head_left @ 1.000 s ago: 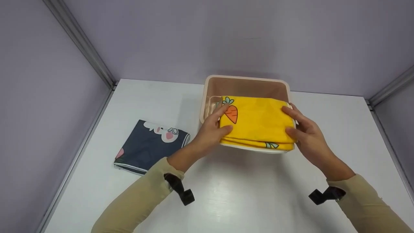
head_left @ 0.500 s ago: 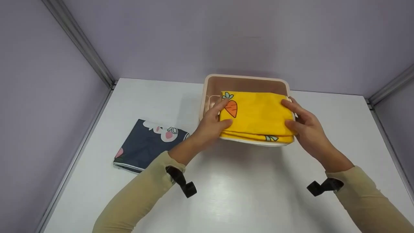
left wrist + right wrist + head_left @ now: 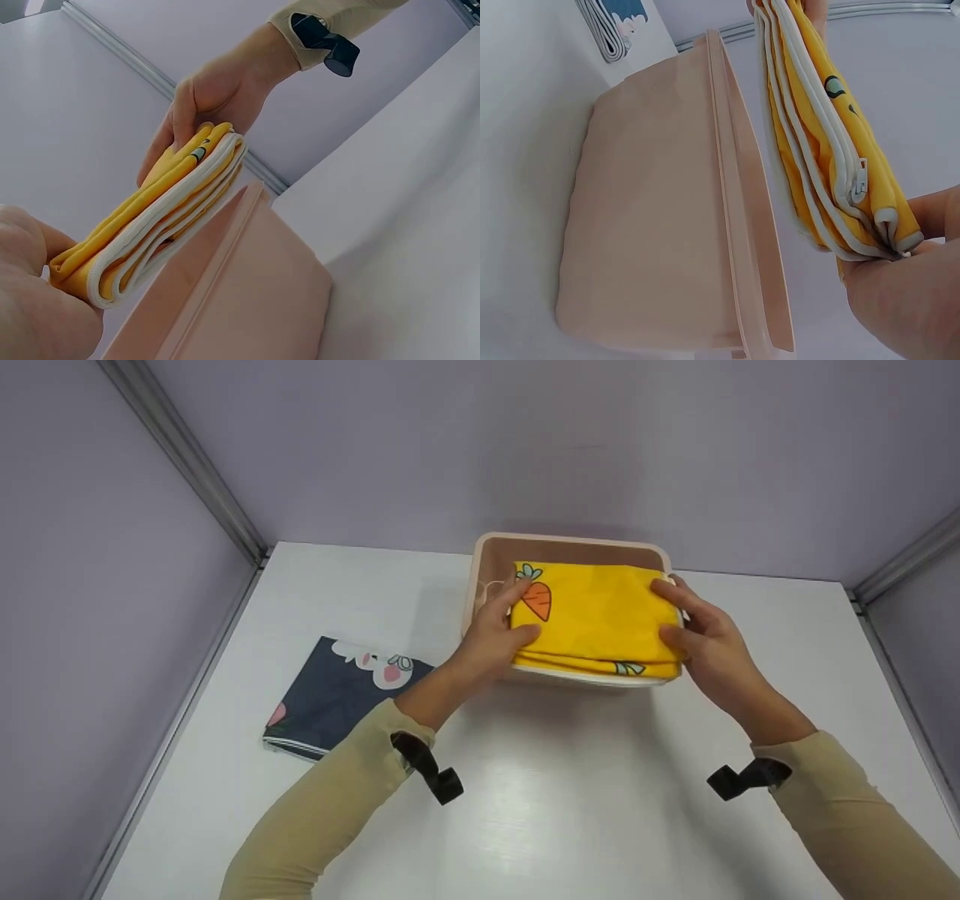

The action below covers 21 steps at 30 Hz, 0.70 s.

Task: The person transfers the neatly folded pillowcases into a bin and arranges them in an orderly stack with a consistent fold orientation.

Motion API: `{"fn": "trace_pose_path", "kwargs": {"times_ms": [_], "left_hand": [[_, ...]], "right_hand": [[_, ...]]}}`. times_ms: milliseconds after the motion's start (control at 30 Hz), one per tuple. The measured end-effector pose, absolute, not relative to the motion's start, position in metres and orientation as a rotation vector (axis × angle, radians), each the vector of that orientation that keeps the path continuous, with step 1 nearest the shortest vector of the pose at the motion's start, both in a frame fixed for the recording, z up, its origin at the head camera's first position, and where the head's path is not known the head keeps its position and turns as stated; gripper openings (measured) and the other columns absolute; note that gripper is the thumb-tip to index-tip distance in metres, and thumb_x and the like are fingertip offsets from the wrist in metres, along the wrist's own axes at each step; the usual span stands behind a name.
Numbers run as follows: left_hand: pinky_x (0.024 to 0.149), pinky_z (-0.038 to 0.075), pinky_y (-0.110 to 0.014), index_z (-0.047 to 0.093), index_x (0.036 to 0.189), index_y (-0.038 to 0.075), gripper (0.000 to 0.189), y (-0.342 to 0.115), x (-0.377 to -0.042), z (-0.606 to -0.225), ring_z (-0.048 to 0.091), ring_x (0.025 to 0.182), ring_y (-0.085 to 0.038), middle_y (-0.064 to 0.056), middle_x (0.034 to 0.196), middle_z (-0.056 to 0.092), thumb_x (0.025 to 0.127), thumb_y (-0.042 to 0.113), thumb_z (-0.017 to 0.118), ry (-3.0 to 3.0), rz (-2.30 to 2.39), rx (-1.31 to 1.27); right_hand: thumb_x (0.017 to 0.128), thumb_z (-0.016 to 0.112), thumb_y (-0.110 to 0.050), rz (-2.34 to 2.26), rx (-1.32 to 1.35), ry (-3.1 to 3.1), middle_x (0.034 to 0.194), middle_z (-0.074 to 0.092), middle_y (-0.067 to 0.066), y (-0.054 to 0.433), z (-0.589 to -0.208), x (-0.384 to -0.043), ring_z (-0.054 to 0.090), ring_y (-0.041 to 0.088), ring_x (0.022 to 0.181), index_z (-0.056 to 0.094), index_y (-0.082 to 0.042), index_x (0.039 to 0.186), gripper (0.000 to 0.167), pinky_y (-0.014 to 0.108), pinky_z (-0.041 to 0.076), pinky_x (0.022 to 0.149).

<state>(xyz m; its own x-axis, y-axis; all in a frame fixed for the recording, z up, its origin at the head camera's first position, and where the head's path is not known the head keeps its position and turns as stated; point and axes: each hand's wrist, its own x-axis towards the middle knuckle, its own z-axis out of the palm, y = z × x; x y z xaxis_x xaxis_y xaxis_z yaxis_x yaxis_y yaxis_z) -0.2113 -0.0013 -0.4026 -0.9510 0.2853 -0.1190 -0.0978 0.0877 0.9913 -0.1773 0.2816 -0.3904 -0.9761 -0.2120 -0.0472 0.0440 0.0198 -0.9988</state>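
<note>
Yellow cloth (image 3: 600,611) held between both hands over the bin (image 3: 570,538)

The bin, a pink rectangular one, stands on the white surface (image 3: 525,802) with its mouth up. Seen from the head, its far rim shows just beyond the hands, and the cloth covers most of the mouth. Inside, just beyond the left hand (image 3: 491,639), a pale-edged shape shows by the wall; I cannot tell what it is. The rest of the interior is hidden.

The yellow cloth is a folded stack, above the rim; the right wrist view shows a gap between the two. Its long axis runs crosswise, from the left hand to the right hand (image 3: 709,641), about in line with the bin's long side. The layered, white-trimmed edges face the person. A printed carrot (image 3: 537,601) sits beside the left fingers, leaves away from the person, tip towards them. A zip pull (image 3: 861,178) hangs on the near side, close to the right hand.

Each hand grips one short end, thumb and forefinger on the top face.

To the left of the left hand, well apart from it, a dark cloth (image 3: 337,697) with white and pink prints lies folded on the surface, partly hidden by the left forearm.
</note>
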Motion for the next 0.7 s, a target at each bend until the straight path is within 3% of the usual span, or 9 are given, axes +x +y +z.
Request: {"fn": "trace_pose_path", "kwargs": {"times_ms": [300, 533, 700], "left_hand": [[0.112, 0.039, -0.024, 0.038, 0.159, 0.015, 0.069, 0.001, -0.220, -0.400, 0.038, 0.142, -0.017, 0.000, 0.169, 0.017, 0.097, -0.005, 0.062, 2.160, 1.908, 0.186], [0.117, 0.029, -0.024, 0.036, 0.158, 0.012, 0.069, 0.003, -0.225, -0.398, 0.021, 0.153, -0.014, 0.001, 0.170, 0.014, 0.097, -0.008, 0.059, 2.129, 1.934, 0.204], [0.119, 0.026, -0.023, 0.037, 0.158, 0.013, 0.069, 0.005, -0.230, -0.399, 0.020, 0.153, -0.013, 0.002, 0.170, 0.015, 0.097, -0.008, 0.058, 2.112, 1.945, 0.173]], "right_hand": [[0.103, 0.041, 0.008, -2.040, -0.120, 2.124, 0.172, -0.003, -0.002, 0.279, -0.387, -0.186, 0.002, 0.022, 0.157, 0.036, -0.009, 0.158, 0.058, 0.030, 0.024, 0.118], [0.101, 0.037, 0.012, -2.037, -0.106, 2.143, 0.172, -0.005, -0.001, 0.279, -0.384, -0.191, -0.004, 0.018, 0.157, 0.034, -0.004, 0.158, 0.059, 0.033, 0.017, 0.121], [0.101, 0.037, 0.012, -2.006, -0.066, 2.180, 0.172, -0.005, -0.001, 0.279, -0.383, -0.195, -0.003, 0.019, 0.157, 0.034, -0.006, 0.159, 0.061, 0.033, 0.015, 0.122]]}}
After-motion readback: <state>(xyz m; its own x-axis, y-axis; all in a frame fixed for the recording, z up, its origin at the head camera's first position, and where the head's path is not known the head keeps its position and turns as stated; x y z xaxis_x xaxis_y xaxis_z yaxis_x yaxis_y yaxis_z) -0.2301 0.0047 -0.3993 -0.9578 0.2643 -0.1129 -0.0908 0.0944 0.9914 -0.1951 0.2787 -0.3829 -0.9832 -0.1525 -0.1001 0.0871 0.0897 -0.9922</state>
